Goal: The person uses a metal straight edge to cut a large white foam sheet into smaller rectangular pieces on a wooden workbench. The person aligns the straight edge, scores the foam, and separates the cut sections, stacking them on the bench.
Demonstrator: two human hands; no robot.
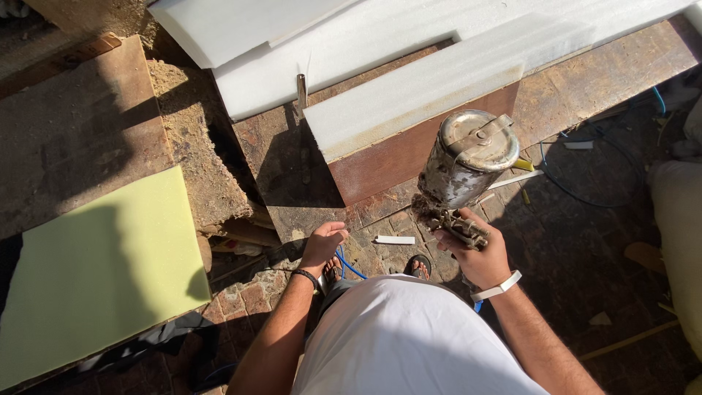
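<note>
Right hand (482, 256): fingers clenched round the handle of a grimy metal spray gun with a dented silver cup on top (468, 157), held upright over the near edge of the brown wooden tabletop (292, 168). A blue hose (347, 265) runs down beside the person's legs.

Left hand (324, 240): fingers loosely curled and grasping nothing, resting at the tabletop's front edge.

On the tabletop lie white foam sheets (409, 95), one of them on a reddish-brown board (380, 164). A pale yellow-green foam slab (102, 271) lies on the neighbouring bench to the left, well apart from the gun.

Progress, by judgement: the gun is in hand but not aimed at any surface, and no spray mist or wet coat can be made out. The exposed board face looks dry. Spraying therefore appears not yet begun at this spot; the whole of the coating seems left to do.
</note>
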